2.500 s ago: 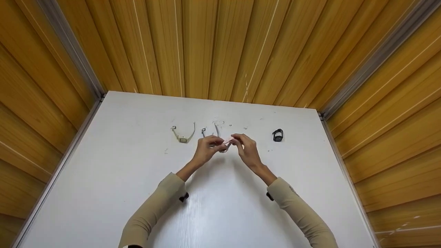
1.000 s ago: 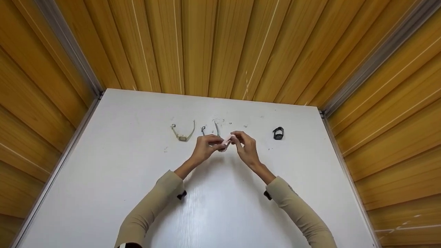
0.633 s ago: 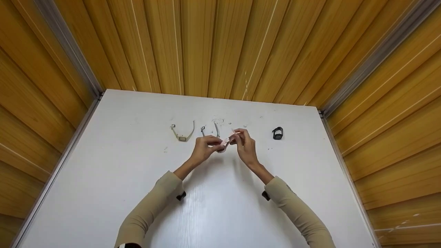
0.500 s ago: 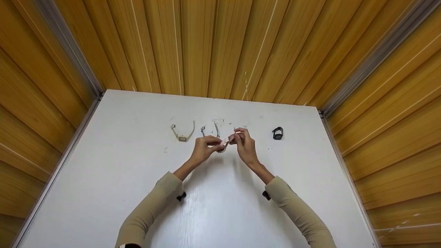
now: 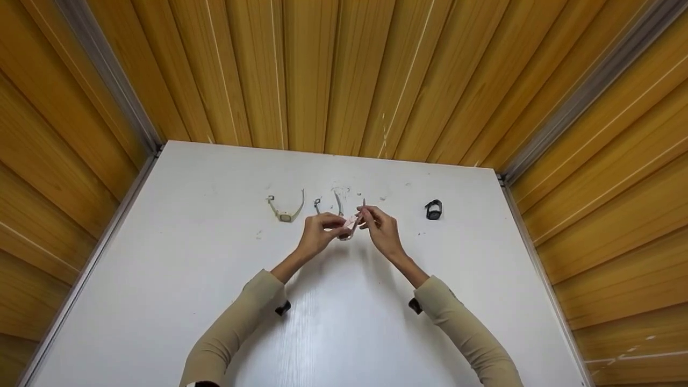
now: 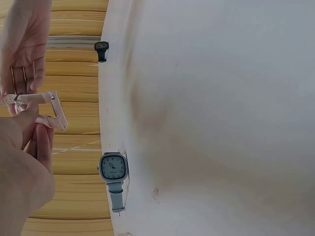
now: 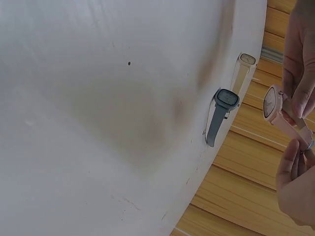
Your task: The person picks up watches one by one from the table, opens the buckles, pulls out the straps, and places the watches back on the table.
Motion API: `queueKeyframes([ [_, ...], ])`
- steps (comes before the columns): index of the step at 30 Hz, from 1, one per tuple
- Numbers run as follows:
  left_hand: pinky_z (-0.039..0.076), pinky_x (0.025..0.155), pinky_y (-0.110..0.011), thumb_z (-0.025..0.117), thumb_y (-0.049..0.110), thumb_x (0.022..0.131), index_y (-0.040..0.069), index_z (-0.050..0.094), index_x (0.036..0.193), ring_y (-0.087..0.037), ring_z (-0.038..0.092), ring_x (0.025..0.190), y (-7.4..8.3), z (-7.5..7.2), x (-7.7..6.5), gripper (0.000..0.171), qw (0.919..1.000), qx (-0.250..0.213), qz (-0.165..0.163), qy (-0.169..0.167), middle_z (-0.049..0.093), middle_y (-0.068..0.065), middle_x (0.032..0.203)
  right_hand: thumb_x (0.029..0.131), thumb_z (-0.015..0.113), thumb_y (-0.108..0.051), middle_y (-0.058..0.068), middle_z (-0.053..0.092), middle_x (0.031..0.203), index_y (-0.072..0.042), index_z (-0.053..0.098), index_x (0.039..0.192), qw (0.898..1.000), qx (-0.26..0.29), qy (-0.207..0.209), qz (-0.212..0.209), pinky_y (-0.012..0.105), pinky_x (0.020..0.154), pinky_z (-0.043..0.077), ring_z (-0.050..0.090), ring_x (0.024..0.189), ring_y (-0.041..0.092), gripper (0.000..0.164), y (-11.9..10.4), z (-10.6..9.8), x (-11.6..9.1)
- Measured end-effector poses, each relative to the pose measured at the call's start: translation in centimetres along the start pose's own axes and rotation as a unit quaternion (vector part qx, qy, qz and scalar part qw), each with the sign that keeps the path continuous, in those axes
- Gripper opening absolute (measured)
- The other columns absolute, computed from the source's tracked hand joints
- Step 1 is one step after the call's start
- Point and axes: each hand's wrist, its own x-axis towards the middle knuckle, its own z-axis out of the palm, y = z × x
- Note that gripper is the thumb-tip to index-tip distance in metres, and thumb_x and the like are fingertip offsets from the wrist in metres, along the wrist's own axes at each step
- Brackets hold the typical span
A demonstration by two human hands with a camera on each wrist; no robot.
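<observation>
Both hands hold a pink wristwatch (image 5: pixel 350 222) above the white table, near the middle of the head view. The left hand (image 5: pixel 318 236) pinches it by the case end, thumb against the strap. In the right wrist view the square watch face (image 7: pixel 270 102) is turned sideways, its strap curving toward the buckle. The right hand (image 5: pixel 385 232) pinches the strap near the buckle, and a strap end sticks up beyond its fingers. In the left wrist view the watch case (image 6: pixel 59 110) shows edge-on; whether the buckle is fastened cannot be told.
Behind the hands, a grey-blue watch (image 7: pixel 227 98) lies on the table (image 5: pixel 215 258), partly hidden in the head view. A beige watch (image 5: pixel 286 217) lies left of it, strap undone. Far right sits a black watch (image 5: pixel 434 209), strap looped. Wood-patterned panels (image 5: pixel 306 75) surround the table.
The right hand's fingers have shifted along the strap of the pink watch. A strap end now stands up past them. The left hand keeps its hold; the other watches stay put.
</observation>
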Motion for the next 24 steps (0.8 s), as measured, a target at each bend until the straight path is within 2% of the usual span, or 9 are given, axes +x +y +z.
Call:
queueKeyframes([
  [5, 0.064, 0.080, -0.032, 0.083, 0.005, 0.082, -0.001, 0.080, 0.095, -0.032, 0.077, 0.090, -0.15, 0.13, 0.07, 0.015, 1.0000, 0.001, 0.003, 0.003, 0.078, -0.017, 0.096, 0.106, 0.051, -0.002, 0.034, 0.069, 0.095, 0.013, 0.065, 0.113, 1.000, -0.006, -0.004, 0.009, 0.057, 0.069, 0.059, 0.068, 0.083, 0.052, 0.022, -0.15, 0.03, 0.05],
  [10, 0.064, 0.079, -0.032, 0.083, 0.005, 0.082, 0.000, 0.080, 0.094, -0.033, 0.077, 0.089, -0.27, 0.21, 0.09, 0.013, 0.9998, -0.001, 0.017, 0.011, 0.077, -0.017, 0.093, 0.107, 0.049, -0.006, 0.033, 0.067, 0.094, 0.010, 0.064, 0.116, 0.999, 0.017, -0.016, 0.036, 0.055, 0.064, 0.060, 0.069, 0.077, 0.053, 0.024, 0.17, -0.05, 0.05],
  [15, 0.064, 0.080, -0.034, 0.082, 0.004, 0.084, 0.000, 0.080, 0.095, -0.032, 0.077, 0.089, -0.35, 0.23, 0.11, 0.011, 0.9996, 0.000, 0.026, 0.009, 0.078, -0.016, 0.093, 0.108, 0.046, -0.007, 0.035, 0.064, 0.099, 0.011, 0.062, 0.118, 0.996, 0.046, -0.037, 0.061, 0.049, 0.070, 0.063, 0.068, 0.081, 0.055, 0.025, 0.45, -0.16, 0.12],
  [18, 0.064, 0.079, -0.033, 0.081, 0.003, 0.084, 0.000, 0.080, 0.095, -0.032, 0.077, 0.089, -0.34, 0.19, 0.13, 0.011, 0.9997, 0.001, 0.025, 0.008, 0.078, -0.016, 0.094, 0.108, 0.047, -0.006, 0.036, 0.064, 0.103, 0.012, 0.063, 0.119, 0.995, 0.046, -0.052, 0.065, 0.048, 0.075, 0.063, 0.068, 0.086, 0.056, 0.026, 0.45, -0.26, 0.09],
  [24, 0.064, 0.078, -0.033, 0.081, 0.003, 0.084, -0.002, 0.080, 0.096, -0.032, 0.077, 0.088, -0.20, -0.02, 0.05, 0.013, 0.9996, 0.002, 0.025, 0.011, 0.078, -0.017, 0.095, 0.104, 0.055, -0.002, 0.034, 0.065, 0.115, 0.013, 0.061, 0.126, 0.993, 0.039, -0.080, 0.074, 0.051, 0.084, 0.061, 0.066, 0.094, 0.057, 0.028, 0.30, -0.45, -0.08],
])
